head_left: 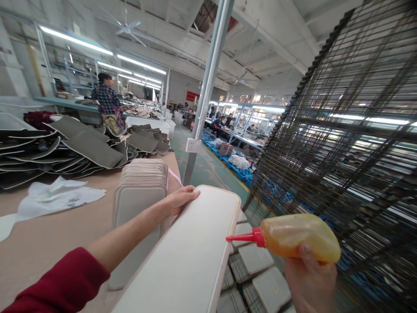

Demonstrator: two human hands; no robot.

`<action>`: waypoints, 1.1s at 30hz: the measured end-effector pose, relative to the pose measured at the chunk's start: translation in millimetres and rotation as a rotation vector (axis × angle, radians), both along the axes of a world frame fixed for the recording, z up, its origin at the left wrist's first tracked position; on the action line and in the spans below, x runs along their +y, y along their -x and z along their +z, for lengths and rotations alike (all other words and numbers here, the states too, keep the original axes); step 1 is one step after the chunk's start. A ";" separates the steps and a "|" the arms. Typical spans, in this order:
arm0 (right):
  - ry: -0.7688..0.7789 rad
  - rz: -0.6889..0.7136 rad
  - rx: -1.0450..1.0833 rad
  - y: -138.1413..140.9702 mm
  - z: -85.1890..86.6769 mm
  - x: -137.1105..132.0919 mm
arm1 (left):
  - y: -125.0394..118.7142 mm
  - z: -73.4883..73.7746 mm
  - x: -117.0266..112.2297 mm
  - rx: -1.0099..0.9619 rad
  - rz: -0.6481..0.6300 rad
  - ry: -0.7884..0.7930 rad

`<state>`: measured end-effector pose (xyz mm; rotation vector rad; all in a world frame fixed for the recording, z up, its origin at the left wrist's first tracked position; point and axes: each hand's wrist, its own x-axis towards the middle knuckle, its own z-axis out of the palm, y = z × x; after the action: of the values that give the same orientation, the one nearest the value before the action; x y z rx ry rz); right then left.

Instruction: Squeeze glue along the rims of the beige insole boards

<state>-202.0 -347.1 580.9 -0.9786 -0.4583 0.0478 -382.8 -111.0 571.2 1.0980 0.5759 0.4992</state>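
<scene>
Bench (48, 234), far left: grey sheets (84, 145) heaped. Left hand (178, 200): fingers curled over far end of white panel (192, 252), gripping. Right hand (309, 278): fingers closed round amber glue bottle (299, 237), red nozzle (241, 237) touching panel's right edge. Wire rack (352, 143) at right.

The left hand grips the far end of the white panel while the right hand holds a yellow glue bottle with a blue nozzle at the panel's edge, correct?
Not quite: the head view shows the bottle's nozzle is red, not blue. The rest stands: the left hand grips the far end of the white panel, and the right hand holds the bottle with its tip at the panel's edge.
</scene>
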 end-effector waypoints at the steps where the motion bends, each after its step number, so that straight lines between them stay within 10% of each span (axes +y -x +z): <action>1: -0.001 0.011 0.015 0.7 0.1 -0.3 | -0.7 -0.9 1.3 0.009 0.001 -0.002; 33: 0.103 0.093 0.162 13.6 -8.4 -20.6 | -27.6 13.8 29.9 0.131 0.092 -0.045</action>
<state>-215.5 -367.7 572.5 -1.0453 -0.3543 0.2349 -355.2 -81.1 585.0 1.1567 0.7359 0.5243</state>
